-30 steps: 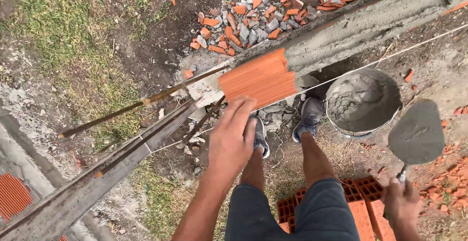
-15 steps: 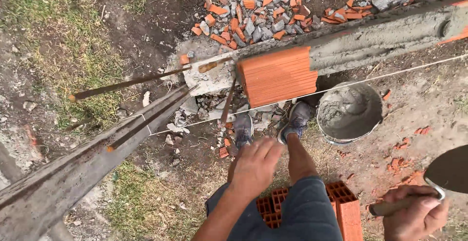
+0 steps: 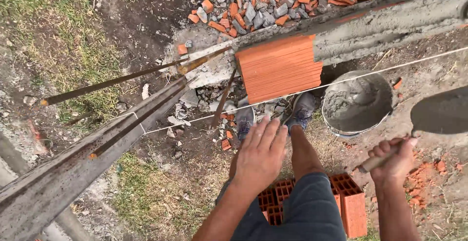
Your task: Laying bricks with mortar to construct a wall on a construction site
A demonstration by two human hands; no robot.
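My left hand [image 3: 261, 153] hovers open, palm down, fingers together, below an orange ribbed brick [image 3: 279, 68] that sits at the end of a mortar-covered wall top [image 3: 385, 19]. It touches nothing. My right hand [image 3: 392, 160] grips the wooden handle of a trowel [image 3: 438, 116] whose grey blade points right. A bucket of wet mortar [image 3: 358, 103] stands on the ground between the hands. A taut string line [image 3: 341, 82] runs across just under the brick.
Rusty steel rods [image 3: 117, 80] and a long metal bar [image 3: 83, 158] stretch to the left. Broken brick rubble [image 3: 253, 2] lies beyond the wall. Hollow orange bricks [image 3: 351, 202] sit by my legs. Shoes [image 3: 302, 109] stand on dirt and grass.
My left hand has let go of the brick on the wall and drawn back toward me, now open. The right hand with the trowel has lifted and come nearer the bucket.
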